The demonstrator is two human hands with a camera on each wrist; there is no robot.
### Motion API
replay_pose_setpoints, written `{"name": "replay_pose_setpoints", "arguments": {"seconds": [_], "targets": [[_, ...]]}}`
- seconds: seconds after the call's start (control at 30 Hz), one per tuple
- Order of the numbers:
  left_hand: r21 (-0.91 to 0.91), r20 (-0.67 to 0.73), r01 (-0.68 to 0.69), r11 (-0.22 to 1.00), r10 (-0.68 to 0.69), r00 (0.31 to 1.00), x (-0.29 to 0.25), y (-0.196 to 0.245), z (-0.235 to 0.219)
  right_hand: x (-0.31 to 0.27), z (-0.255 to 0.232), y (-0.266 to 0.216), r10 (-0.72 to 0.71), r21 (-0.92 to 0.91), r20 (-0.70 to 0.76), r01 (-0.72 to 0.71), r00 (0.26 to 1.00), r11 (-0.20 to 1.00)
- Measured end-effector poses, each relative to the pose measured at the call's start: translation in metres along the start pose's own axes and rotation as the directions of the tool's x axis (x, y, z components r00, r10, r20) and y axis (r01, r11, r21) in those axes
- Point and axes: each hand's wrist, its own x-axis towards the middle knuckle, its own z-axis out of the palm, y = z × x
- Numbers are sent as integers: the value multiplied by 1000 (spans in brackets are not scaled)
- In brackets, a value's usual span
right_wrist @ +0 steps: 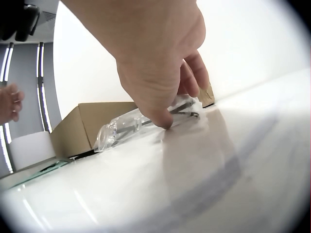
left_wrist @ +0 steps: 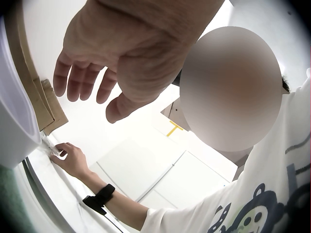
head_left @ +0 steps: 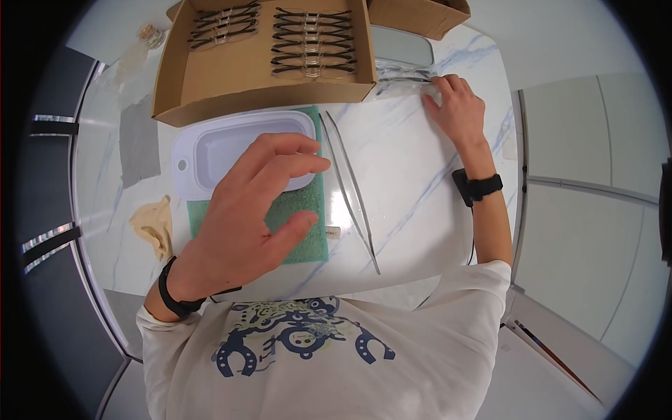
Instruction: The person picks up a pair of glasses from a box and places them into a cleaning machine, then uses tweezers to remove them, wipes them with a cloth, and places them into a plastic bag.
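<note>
My left hand [head_left: 248, 203] hangs over the pale lavender plastic tray [head_left: 183, 183] and the green mat [head_left: 318, 241], its fingers loosely bent with nothing in them. That hand [left_wrist: 121, 58] shows its palm side in the left wrist view. At the right of the cardboard box, my right hand [head_left: 458, 108] pinches the end of a clear plastic bag of glasses [head_left: 406, 75]. In the right wrist view, dark temple arms show through the crinkled bag [right_wrist: 126, 127], the thumb on the near side and the fingers behind it.
The open cardboard box [head_left: 217, 87] holds two rows of glasses [head_left: 313, 45]. Two long thin strips [head_left: 350, 178] lie on the marble-patterned table [head_left: 427, 210]. At the left are a beige cloth [head_left: 152, 222] and a grey cloth [head_left: 140, 143]; a small corked jar [head_left: 150, 35] stands behind.
</note>
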Motion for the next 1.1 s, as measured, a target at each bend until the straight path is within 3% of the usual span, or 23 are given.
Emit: {"name": "replay_pose_setpoints", "arguments": {"seconds": [0.43, 0.6, 0.8, 0.87, 1.0, 1.07, 1.1], "targets": [[60, 15, -54, 997, 53, 998, -6, 0, -4, -2, -15, -8, 68, 53, 67, -72, 995, 996], [74, 14, -72, 995, 71, 997, -11, 3, -7, -7, -23, -8, 108, 42, -12, -107, 994, 993], [72, -32, -65, 995, 68, 997, -30, 1, -15, -25, -64, -29, 234, 163, -11, -229, 972, 960], [65, -45, -53, 996, 56, 997, -38, 0, -17, -36, -79, -39, 215, 197, -21, -207, 976, 958], [25, -86, -37, 999, 39, 996, -54, -2, -19, -63, -112, -91, 327, 432, 262, -413, 908, 802], [20, -95, -30, 999, 31, 995, -64, -4, -19, -72, -124, -117, 342, 474, 305, -453, 889, 755], [-13, -72, -45, 999, 44, 996, -68, -6, -18, -73, -130, -128, 385, 433, 429, -560, 817, 706]]}}
